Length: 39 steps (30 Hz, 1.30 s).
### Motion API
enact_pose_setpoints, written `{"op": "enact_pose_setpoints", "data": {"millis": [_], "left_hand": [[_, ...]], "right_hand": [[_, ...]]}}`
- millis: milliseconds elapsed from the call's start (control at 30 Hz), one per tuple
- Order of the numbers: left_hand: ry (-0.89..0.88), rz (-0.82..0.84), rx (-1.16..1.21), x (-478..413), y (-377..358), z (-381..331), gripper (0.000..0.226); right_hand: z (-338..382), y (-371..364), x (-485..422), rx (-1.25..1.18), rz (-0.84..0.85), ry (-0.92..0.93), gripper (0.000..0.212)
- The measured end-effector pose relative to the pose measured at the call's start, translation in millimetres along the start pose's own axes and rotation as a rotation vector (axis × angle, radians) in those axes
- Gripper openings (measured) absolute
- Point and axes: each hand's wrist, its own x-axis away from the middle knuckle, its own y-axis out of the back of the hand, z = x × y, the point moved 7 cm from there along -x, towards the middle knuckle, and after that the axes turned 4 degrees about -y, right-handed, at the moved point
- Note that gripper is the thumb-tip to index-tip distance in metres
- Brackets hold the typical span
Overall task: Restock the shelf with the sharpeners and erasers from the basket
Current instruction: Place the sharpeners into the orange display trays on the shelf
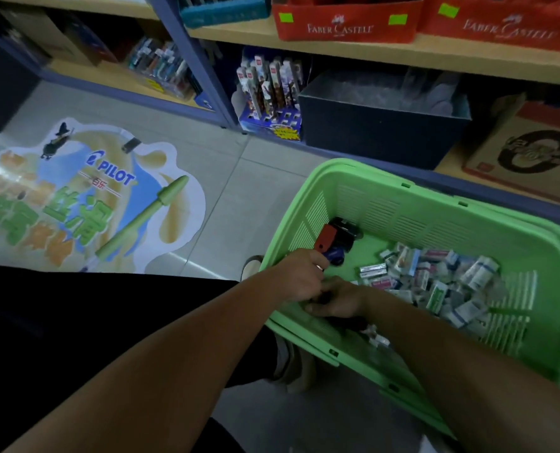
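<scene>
Both hands meet in the near-left corner of the green basket. The left hand curls its fingers just beside the red, black and blue sharpeners. The right hand curls over something dark, possibly a sharpener; I cannot tell whether either hand grips. The erasers are heaped to the right, below the shelf.

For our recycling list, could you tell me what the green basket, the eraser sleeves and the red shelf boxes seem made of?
Green basket: moulded plastic, slightly glossy, judging by its slotted walls and smooth rim. Eraser sleeves: probably printed paper or card, some glinting like film; too blurred to be sure. Red boxes: matte printed cardboard, with folded edges.
</scene>
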Motion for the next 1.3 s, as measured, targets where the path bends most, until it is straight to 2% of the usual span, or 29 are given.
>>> {"op": "enact_pose_setpoints", "data": {"millis": [133, 167, 233, 267, 400, 567, 667, 767, 833, 900, 1000, 1100, 1233, 1300], "left_hand": [[0.086, -0.010, -0.002, -14.8, -14.4, 14.5, 0.045], [0.079, -0.005, -0.068, -14.7, -17.0, 13.1, 0.049], [0.061, 0.008, -0.168, -16.1, -22.7, 11.8, 0.055], [0.044, 0.018, -0.215, -19.9, -26.5, 12.7, 0.057], [0.028, 0.181, -0.345, -32.4, -45.9, 19.1, 0.056], [0.025, 0.403, -0.469, -41.9, -65.8, 21.0, 0.066], [0.013, 0.522, -0.552, -42.6, -82.3, 12.6, 0.049], [0.021, 0.582, -0.587, -42.0, -90.2, -0.4, 0.049], [0.050, 0.639, -0.525, -43.0, -95.2, -3.2, 0.050], [0.093, 0.666, -0.362, -42.9, -101.1, -5.6, 0.055], [0.108, 0.600, -0.084, -44.9, -110.4, -16.7, 0.051], [0.057, 0.546, -0.027, -49.4, -119.2, -28.1, 0.049], [0.092, 0.546, 0.022, -50.0, -126.6, -27.6, 0.063], [0.102, 0.545, 0.021, -50.5, -125.7, -26.7, 0.063]], "right_hand": [[-14.9, -3.0, 7.4, 0.001, -0.043, -0.034, 0.037], [-16.1, -4.5, 10.6, 0.004, -0.056, -0.038, 0.042], [-26.2, -8.4, 9.2, 0.030, -0.059, -0.055, 0.070], [-33.7, -9.9, 7.4, 0.043, -0.039, -0.073, 0.077], [-46.5, 0.3, 22.0, -0.028, -0.023, -0.114, 0.051], [-57.1, 1.5, 38.1, -0.091, -0.004, -0.136, 0.051], [-54.3, 0.8, 45.3, -0.133, -0.071, -0.071, 0.038], [-62.7, 10.8, 55.8, -0.193, -0.187, -0.048, 0.019], [-74.7, 20.7, 63.3, -0.197, -0.270, -0.076, 0.018], [-83.9, 24.6, 73.7, -0.172, -0.313, -0.089, 0.025], [-88.0, 17.8, 88.4, 0.061, -0.325, -0.069, 0.051], [-88.1, 13.4, 101.6, 0.236, -0.353, -0.062, 0.071], [-77.6, 21.3, 112.1, 0.408, -0.436, -0.028, 0.062], [-76.5, 26.2, 115.6, 0.432, -0.462, -0.062, 0.056]]}}
